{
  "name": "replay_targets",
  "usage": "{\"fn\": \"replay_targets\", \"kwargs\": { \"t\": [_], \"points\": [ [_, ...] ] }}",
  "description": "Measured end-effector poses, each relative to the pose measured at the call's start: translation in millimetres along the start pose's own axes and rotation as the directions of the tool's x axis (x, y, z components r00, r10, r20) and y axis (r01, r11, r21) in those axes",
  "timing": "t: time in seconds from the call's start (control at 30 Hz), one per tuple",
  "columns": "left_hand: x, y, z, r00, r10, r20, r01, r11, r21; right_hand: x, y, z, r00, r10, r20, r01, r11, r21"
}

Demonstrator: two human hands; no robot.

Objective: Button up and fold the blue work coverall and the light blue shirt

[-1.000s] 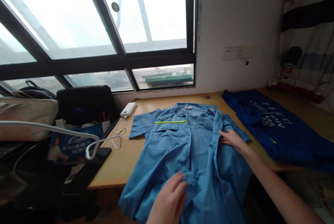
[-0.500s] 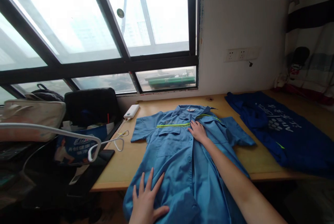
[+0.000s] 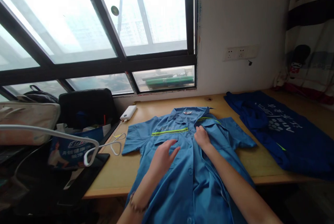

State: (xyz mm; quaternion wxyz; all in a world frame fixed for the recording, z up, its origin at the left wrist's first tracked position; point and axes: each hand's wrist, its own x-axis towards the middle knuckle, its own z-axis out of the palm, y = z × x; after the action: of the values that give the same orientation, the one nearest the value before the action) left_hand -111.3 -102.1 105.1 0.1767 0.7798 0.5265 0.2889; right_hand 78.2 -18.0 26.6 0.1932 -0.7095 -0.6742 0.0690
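A light blue short-sleeved work shirt point(image 3: 167, 168) lies front up on the table, its collar toward the wall and its lower part hanging over the near edge. Yellow-green stripes cross its chest. My right hand point(image 3: 202, 137) has its fingers closed on the edge of the shirt's front opening, just below the collar. Over the chest pocket on the left is my left hand point(image 3: 165, 154), thumb and fingers apart, holding nothing. A beaded bracelet point(image 3: 138, 203) circles my left wrist. Buttons run down the shirt's middle.
A dark blue garment with white print point(image 3: 284, 130) lies on the wooden table point(image 3: 109, 178) at the right. A white power bank point(image 3: 128, 112) with a looping white cable point(image 3: 78, 135) is at the left. Beyond the table's left side stand a black chair point(image 3: 87, 107) and bags.
My left hand has lifted from the shirt's lower left and moved up toward the chest. My right hand's fingers have curled in on the front edge. The view has shifted slightly.
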Motion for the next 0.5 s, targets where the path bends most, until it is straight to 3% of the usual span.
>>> {"fn": "replay_targets", "kwargs": {
  "t": [0.07, 0.13, 0.23, 0.27, 0.3, 0.37, 0.4, 0.43, 0.5],
  "points": [
    [56.5, 1.7, 30.2, 0.995, 0.033, -0.094, -0.041, 0.995, -0.090, -13.9, -12.1, -6.3, 0.996, -0.087, 0.024, 0.086, 0.996, 0.038],
    [104.9, -1.3, 64.9, 0.994, 0.029, -0.104, -0.043, 0.991, -0.130, -29.4, -23.7, -12.3, 0.970, -0.214, 0.115, 0.198, 0.971, 0.137],
    [152.3, -16.7, 107.0, 0.996, -0.093, -0.015, 0.089, 0.981, -0.174, -37.4, -19.7, -28.8, 0.826, -0.448, 0.343, 0.293, 0.861, 0.416],
    [161.1, -24.1, 115.9, 0.991, -0.133, -0.002, 0.130, 0.972, -0.194, -33.2, -9.1, -36.8, 0.808, -0.472, 0.352, 0.280, 0.834, 0.475],
    [166.8, -32.0, 122.2, 0.987, -0.162, 0.003, 0.159, 0.964, -0.213, -25.8, 6.3, -45.3, 0.839, -0.439, 0.320, 0.252, 0.837, 0.486],
    [171.4, -47.7, 128.5, 0.983, -0.185, -0.008, 0.177, 0.950, -0.258, -5.0, 48.0, -60.2, 0.986, -0.148, 0.072, 0.119, 0.943, 0.312],
    [171.4, -54.8, 129.7, 0.982, -0.187, -0.016, 0.175, 0.943, -0.283, 6.1, 71.4, -64.8, 0.998, 0.032, -0.061, -0.022, 0.988, 0.153],
    [170.9, -61.0, 130.3, 0.982, -0.190, -0.023, 0.173, 0.934, -0.313, 16.1, 94.5, -66.8, 0.968, 0.184, -0.170, -0.186, 0.982, 0.000],
    [169.9, -70.7, 131.1, 0.980, -0.194, -0.031, 0.169, 0.910, -0.379, 30.8, 134.5, -63.8, 0.891, 0.381, -0.247, -0.426, 0.889, -0.165]
  ]
}}
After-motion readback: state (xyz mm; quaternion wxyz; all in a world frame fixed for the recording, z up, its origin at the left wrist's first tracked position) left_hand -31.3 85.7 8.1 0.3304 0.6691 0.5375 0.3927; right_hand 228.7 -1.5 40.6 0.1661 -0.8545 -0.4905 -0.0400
